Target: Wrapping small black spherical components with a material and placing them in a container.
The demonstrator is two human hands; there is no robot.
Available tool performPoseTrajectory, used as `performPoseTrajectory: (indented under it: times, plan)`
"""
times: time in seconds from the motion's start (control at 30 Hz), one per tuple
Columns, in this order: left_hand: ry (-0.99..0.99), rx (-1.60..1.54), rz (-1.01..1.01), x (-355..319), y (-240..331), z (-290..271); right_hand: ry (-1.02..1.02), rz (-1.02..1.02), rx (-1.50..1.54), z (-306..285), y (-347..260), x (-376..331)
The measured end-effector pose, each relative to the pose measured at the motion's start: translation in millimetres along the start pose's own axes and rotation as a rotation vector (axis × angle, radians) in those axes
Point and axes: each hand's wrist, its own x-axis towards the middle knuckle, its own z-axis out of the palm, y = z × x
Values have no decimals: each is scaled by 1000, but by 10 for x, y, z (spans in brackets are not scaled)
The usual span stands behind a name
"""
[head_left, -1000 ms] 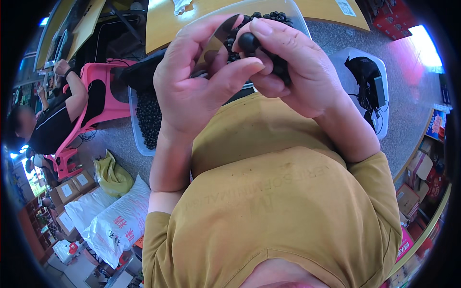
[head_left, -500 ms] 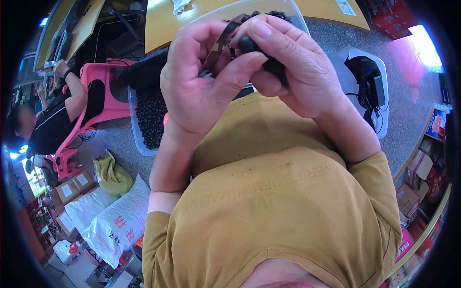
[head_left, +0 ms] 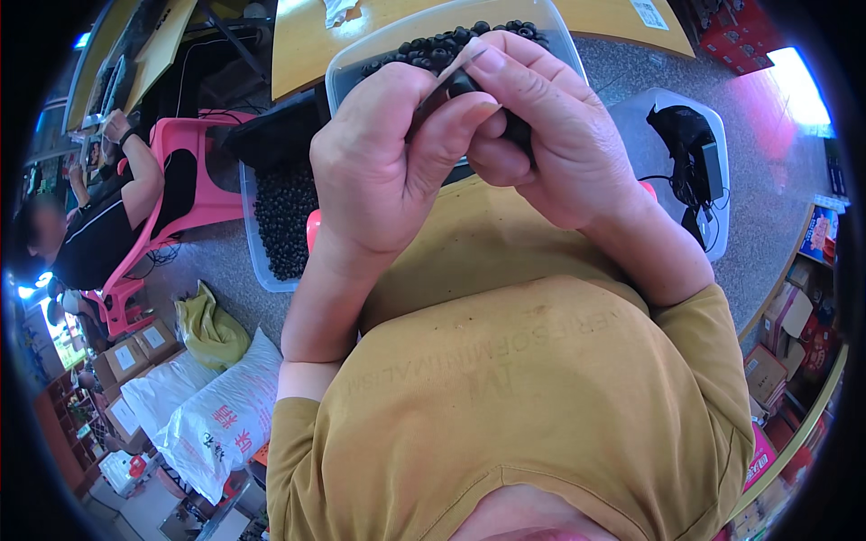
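Observation:
In front of my chest, both hands are raised close together. My left hand [head_left: 365, 167] is closed around a thin metal blade [head_left: 454, 68], whose lower part is hidden by the fingers. My right hand [head_left: 568, 144] is curled, with a small round black part [head_left: 463, 85] pinched at the fingertips and more black pieces [head_left: 518, 131] inside the palm. The blade lies against the top of that part, near my right thumb. Beyond the hands, a clear plastic bin [head_left: 336, 77] holds many similar black parts [head_left: 442, 50].
On the left, a second clear bin [head_left: 256, 243] holds many small black parts. A pink chair [head_left: 212, 194] with a seated person stands further left. To the right is a clear tub [head_left: 715, 221] with black cables and bags. White sacks [head_left: 221, 415] lie at lower left.
My left hand has turned and tilted, so the blade shows edge-on, closer to my right thumb. More of the bin behind is visible. My right hand keeps its pinch.

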Motion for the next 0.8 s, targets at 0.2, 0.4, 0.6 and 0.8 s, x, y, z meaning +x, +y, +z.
performPoseTrajectory:
  times: [0.2, 0.4, 0.6, 0.8]
  plan:
    - [22, 149, 83, -11, -25, 20, 28, 0, -22, 14, 34, -5]
    - [-10, 213, 143, -2, 12, 6, 39, -6, -27, -5, 40, 11]
    - [28, 216, 184, 5, 6, -30, 19, 6, -17, 27, -11, -2]
    - [43, 142, 173, 24, -54, 39, 1, -15, -32, -10, 30, 19]
